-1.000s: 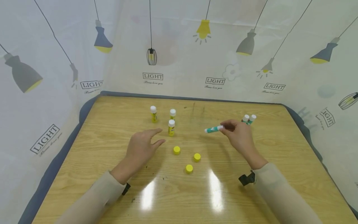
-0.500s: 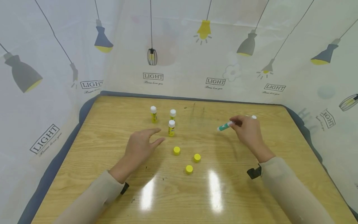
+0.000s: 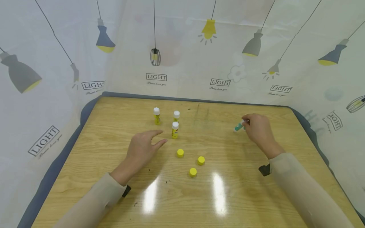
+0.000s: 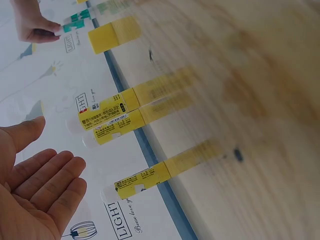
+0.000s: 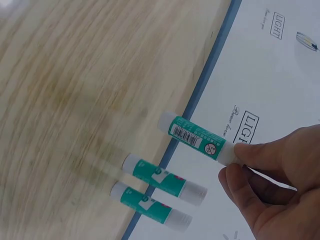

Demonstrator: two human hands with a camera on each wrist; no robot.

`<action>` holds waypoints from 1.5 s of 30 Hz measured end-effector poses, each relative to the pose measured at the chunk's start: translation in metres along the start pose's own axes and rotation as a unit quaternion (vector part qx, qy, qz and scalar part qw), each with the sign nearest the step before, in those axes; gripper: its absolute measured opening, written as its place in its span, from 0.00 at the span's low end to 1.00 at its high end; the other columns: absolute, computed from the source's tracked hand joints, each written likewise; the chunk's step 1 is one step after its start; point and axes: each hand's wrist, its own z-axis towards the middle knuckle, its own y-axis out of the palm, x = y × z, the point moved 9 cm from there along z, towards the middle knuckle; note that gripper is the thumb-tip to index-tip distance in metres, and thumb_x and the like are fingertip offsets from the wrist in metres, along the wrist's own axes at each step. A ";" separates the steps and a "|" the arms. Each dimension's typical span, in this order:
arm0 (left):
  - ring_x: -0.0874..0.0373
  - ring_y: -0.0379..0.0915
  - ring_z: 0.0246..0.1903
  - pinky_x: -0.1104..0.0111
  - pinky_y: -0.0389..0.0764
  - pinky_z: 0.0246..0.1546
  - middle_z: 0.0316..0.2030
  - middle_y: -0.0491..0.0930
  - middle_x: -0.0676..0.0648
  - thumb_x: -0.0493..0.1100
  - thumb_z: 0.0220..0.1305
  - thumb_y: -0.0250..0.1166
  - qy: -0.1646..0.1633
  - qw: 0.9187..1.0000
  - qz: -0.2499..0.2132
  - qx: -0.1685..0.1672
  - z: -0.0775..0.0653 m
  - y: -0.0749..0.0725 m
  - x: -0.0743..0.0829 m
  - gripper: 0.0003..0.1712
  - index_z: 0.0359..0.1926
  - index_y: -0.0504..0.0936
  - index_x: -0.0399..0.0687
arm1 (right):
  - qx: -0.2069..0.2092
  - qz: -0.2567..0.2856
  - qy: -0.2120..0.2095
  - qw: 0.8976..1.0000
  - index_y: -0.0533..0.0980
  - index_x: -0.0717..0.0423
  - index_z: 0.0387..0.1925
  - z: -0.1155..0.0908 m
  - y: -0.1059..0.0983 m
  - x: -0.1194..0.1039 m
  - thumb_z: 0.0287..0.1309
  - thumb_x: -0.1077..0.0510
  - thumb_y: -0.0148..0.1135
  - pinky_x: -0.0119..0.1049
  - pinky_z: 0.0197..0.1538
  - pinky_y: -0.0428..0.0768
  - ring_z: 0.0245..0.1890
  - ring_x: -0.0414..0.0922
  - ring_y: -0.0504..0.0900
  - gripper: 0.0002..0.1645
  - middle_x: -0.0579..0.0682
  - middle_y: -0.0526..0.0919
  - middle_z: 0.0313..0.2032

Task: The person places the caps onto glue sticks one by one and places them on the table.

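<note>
My right hand [image 3: 259, 130] pinches a green glue stick [image 5: 194, 139] by its white cap, at the right of the table. The stick tilts, its base pointing down and to the left in the head view. Beside it in the right wrist view stand two more green glue sticks [image 5: 159, 177], white caps on. My left hand [image 3: 142, 146] hovers over the table with thumb and fingers apart, holding nothing. Just beyond its fingertips stands a yellow glue stick [image 3: 175, 131] with a white cap. Two like it, a yellow glue stick [image 3: 157, 117] and another yellow glue stick [image 3: 176, 116], stand farther back.
Three round yellow caps [image 3: 193, 172] lie on the wooden table [image 3: 119, 202] in the middle, between my arms. A white curtain [image 3: 188, 53] printed with lamps surrounds the table's back and sides. A dark blue border [image 3: 194, 100] runs along the table's back edge.
My right hand has carried the green glue stick to the right, and now hides the two standing green ones in the head view. The left hand has barely moved.
</note>
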 end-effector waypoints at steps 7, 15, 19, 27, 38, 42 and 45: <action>0.49 0.88 0.41 0.57 0.89 0.39 0.46 0.88 0.44 0.53 0.62 0.74 0.000 1.000 -0.001 0.001 0.000 0.000 -0.001 0.22 0.51 0.88 0.45 | -0.023 -0.036 -0.002 0.999 0.80 0.71 0.52 0.004 0.005 0.008 0.69 0.65 0.61 0.58 0.47 0.83 0.46 0.64 0.83 0.15 0.70 0.84 0.46; 0.47 0.87 0.43 0.57 0.89 0.43 0.46 0.88 0.43 0.51 0.60 0.75 -0.007 1.000 0.003 0.002 0.002 -0.003 -0.004 0.21 0.51 0.88 0.45 | -0.044 -0.051 -0.003 0.998 0.79 0.72 0.52 0.006 0.013 0.013 0.69 0.67 0.60 0.59 0.49 0.84 0.47 0.66 0.83 0.15 0.71 0.83 0.48; 0.46 0.87 0.44 0.56 0.89 0.44 0.47 0.88 0.42 0.49 0.60 0.76 -0.014 1.000 0.002 -0.002 0.004 -0.002 -0.007 0.21 0.51 0.87 0.44 | -0.042 -0.057 -0.006 0.997 0.80 0.73 0.52 0.008 0.013 0.015 0.68 0.68 0.59 0.58 0.47 0.85 0.46 0.66 0.83 0.14 0.71 0.84 0.47; 0.44 0.84 0.50 0.53 0.86 0.51 0.50 0.86 0.41 0.49 0.60 0.76 -0.054 0.998 -0.013 -0.013 0.009 0.006 -0.023 0.24 0.54 0.86 0.44 | -0.042 -0.060 0.000 0.997 0.79 0.74 0.53 0.009 0.010 0.015 0.68 0.68 0.58 0.57 0.45 0.85 0.47 0.66 0.83 0.16 0.71 0.83 0.49; 0.41 0.75 0.62 0.48 0.79 0.61 0.62 0.79 0.39 0.50 0.66 0.71 -0.146 0.983 -0.091 -0.069 0.015 0.021 -0.046 0.30 0.64 0.78 0.42 | -0.038 -0.043 0.003 0.998 0.79 0.72 0.55 0.007 0.004 0.014 0.69 0.65 0.60 0.56 0.43 0.84 0.45 0.65 0.83 0.17 0.71 0.84 0.48; 0.42 0.72 0.65 0.49 0.77 0.63 0.65 0.75 0.39 0.52 0.68 0.69 -0.175 0.974 -0.119 -0.084 0.016 0.028 -0.055 0.33 0.68 0.74 0.42 | -0.031 -0.041 0.004 0.999 0.79 0.71 0.55 0.005 -0.001 0.012 0.68 0.66 0.60 0.59 0.46 0.82 0.43 0.64 0.83 0.17 0.70 0.84 0.47; 0.42 0.70 0.67 0.50 0.75 0.65 0.67 0.73 0.40 0.52 0.68 0.69 -0.192 0.967 -0.139 -0.089 0.018 0.031 -0.061 0.35 0.70 0.72 0.43 | -0.017 -0.041 -0.008 0.999 0.80 0.69 0.54 0.000 -0.003 0.007 0.67 0.65 0.61 0.58 0.44 0.82 0.40 0.61 0.83 0.17 0.69 0.85 0.44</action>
